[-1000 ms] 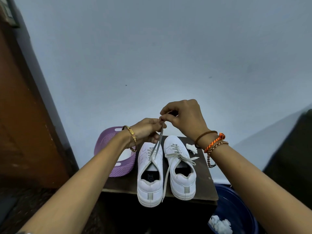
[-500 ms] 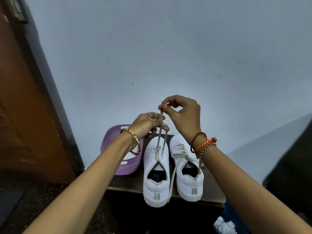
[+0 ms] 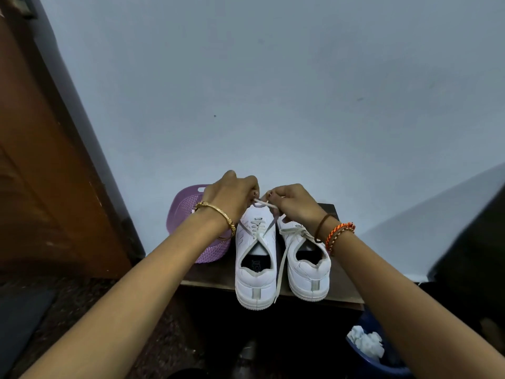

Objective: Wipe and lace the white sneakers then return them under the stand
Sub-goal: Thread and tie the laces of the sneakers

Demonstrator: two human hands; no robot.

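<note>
Both hands have dropped from their raised pull to just above the toe of the left sneaker (image 3: 255, 258); nearest, a blue bin (image 3: 382, 365) holds crumpled white tissue (image 3: 364, 341); both sneakers stand side by side on the dark stand (image 3: 341, 291), right sneaker (image 3: 308, 266) already tied; left hand (image 3: 232, 198) and right hand (image 3: 293, 203) each pinch the lace (image 3: 266, 204) with curled fingers; a purple basket (image 3: 188, 212) sits behind.

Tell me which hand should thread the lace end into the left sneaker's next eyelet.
Probably right: the right hand pinches the lace above the left sneaker; the left hand holds its other end.
</note>
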